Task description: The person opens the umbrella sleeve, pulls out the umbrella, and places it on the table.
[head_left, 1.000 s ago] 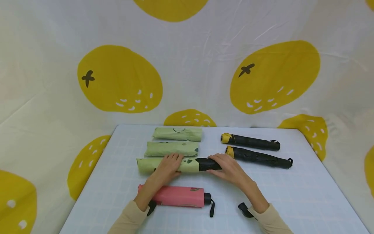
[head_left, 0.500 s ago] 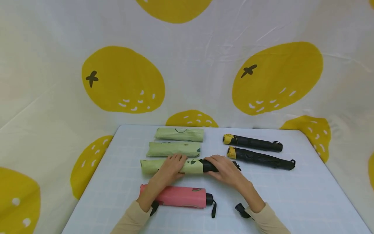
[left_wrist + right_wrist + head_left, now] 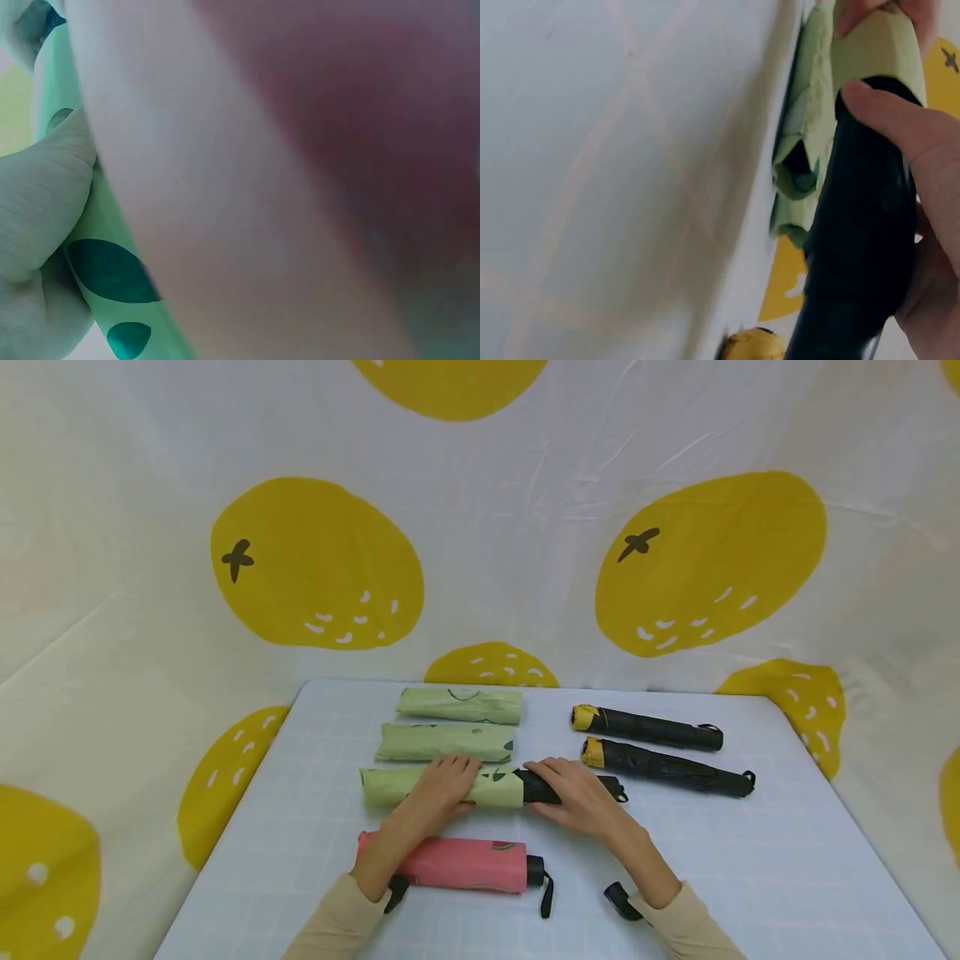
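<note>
In the head view a black folded umbrella (image 3: 538, 787) lies crosswise in front of me, its left part inside a light green sleeve (image 3: 386, 787) with dark leaf shapes. My left hand (image 3: 442, 789) grips the sleeve around its middle. Close to the sleeve's mouth, my right hand (image 3: 579, 793) holds the black umbrella, whose looped end pokes out to the right. The right wrist view shows the right thumb (image 3: 881, 112) right at the sleeve's black-filled mouth. Patterned sleeve fabric (image 3: 112, 274) shows beside my left fingers in the left wrist view.
Two more green sleeves (image 3: 445, 743) lie flat behind the held one. Toward the back right rest two black umbrellas (image 3: 667, 766) with yellow ends. A pink folded umbrella (image 3: 465, 864) with a black strap lies in front, partly under my left forearm. A patterned curtain (image 3: 510, 527) hangs behind the table.
My right hand has shifted left along the black umbrella toward the sleeve's mouth. The umbrella's looped end now shows to the right of that hand. My left hand keeps its hold.
</note>
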`<state>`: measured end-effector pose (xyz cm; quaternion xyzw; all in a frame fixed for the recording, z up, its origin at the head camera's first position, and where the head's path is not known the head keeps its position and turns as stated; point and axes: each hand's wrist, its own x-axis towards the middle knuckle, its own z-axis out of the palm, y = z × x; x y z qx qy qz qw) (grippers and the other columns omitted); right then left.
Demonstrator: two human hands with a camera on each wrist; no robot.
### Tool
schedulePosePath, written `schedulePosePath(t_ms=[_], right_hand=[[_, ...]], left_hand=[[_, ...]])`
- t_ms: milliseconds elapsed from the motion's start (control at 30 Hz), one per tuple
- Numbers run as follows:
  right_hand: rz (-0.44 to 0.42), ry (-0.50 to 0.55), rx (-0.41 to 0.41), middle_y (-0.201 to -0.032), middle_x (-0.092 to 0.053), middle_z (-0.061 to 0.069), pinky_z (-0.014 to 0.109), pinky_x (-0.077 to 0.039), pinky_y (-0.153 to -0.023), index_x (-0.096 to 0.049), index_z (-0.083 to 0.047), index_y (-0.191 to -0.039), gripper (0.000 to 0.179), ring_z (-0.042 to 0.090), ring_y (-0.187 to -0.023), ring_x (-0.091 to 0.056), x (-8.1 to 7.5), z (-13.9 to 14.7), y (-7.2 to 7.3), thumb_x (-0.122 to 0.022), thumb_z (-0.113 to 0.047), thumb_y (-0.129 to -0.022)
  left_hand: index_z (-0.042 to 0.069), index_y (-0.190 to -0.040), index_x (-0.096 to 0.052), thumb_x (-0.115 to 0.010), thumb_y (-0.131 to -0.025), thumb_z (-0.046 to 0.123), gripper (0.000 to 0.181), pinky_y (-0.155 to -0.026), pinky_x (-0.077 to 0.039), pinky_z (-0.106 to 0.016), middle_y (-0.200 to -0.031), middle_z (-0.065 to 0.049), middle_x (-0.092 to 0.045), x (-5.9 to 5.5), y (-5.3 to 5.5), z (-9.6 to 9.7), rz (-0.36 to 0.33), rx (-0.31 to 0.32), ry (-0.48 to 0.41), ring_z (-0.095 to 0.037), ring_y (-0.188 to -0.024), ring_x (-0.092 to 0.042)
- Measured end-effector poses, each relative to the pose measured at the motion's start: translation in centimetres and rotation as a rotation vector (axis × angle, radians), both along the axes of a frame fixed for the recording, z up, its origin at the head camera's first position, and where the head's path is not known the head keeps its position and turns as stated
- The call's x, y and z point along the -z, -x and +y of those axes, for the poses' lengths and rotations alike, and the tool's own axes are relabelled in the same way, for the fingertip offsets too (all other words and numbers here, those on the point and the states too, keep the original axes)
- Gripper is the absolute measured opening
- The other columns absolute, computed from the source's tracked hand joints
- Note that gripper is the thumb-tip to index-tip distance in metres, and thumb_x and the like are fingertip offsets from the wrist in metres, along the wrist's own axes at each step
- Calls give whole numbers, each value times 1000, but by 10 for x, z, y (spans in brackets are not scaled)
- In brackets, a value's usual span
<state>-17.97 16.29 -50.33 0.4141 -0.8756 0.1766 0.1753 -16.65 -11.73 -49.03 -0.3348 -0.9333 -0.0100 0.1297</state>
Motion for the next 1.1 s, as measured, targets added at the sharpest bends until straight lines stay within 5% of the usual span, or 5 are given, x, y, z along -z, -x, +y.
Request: schedulePosePath(t_ms=[133,367,700,1100], right_hand=[[28,-17,-35,-114,-69,10,44,-57,-83,-65,-5,-131,60,26,-100,-68,1,-3,0,-90,-26,-80],[-13,-4,-5,-113,-70,8,45,-56,-85,-66,-6,-130,57,25,-101,-68,0,0,-2,-89,-25,-82],[27,4,16,-108,-69,6,41,-56,-77,-68,-8,-127,59,21,-91,-66,3,0,-2,-92,-25,-76],[23,-65,50,-110,-70,9,42,-58,-78,-68,-7,-128,59,24,-92,-68,0,7,-3,-91,-26,-77]], left_hand=[[7,-115,-55,-92,-77,34,59,-82,-52,-40,-105,-7,-61,1,0,3,5,6,-4,-27,-100,-62],[6,-121,-54,-89,-82,31,58,-90,-52,-48,-112,-11,-61,2,-2,-1,-139,-34,-55,-31,-107,-61],[6,-114,-54,-88,-83,32,52,-77,-51,-42,-108,-9,-63,-4,-4,2,-99,17,-49,-26,-103,-62],[7,-128,-54,-87,-84,31,60,-89,-51,-47,-118,-11,-65,-3,-3,-3,-102,-15,-47,-29,-112,-63]])
